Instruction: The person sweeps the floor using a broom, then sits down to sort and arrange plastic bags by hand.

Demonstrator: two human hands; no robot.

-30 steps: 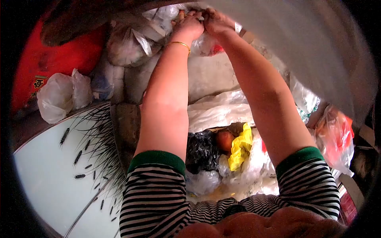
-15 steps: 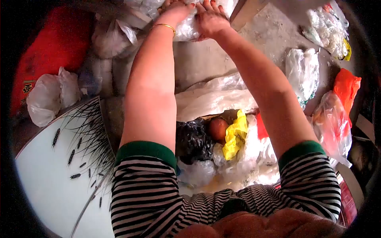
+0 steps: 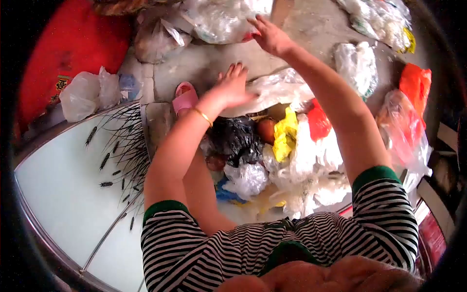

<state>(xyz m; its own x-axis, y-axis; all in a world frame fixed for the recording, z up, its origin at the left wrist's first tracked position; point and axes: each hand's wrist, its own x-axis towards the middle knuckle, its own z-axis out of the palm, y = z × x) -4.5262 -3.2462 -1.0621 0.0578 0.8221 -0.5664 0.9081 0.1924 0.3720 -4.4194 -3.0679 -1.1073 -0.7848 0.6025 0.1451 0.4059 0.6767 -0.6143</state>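
My left hand holds nothing, its fingers spread above the near end of a long whitish plastic bag; I cannot tell if it touches. My right hand is also open, beside the right edge of a large clear plastic bag at the top. Closer to my body lies a heap with a black plastic bag, a reddish-brown round thing, a yellow plastic bag, a red plastic bag and several white ones.
At left stand a white glass panel with a black plant pattern, whitish bags and a red sack. A pink slipper is on the floor. More bags lie right: a clear one and an orange one.
Both hands have come off the clear bag at the top. My left hand has drawn back toward my body; my right hand has shifted slightly right. The view has moved a little.
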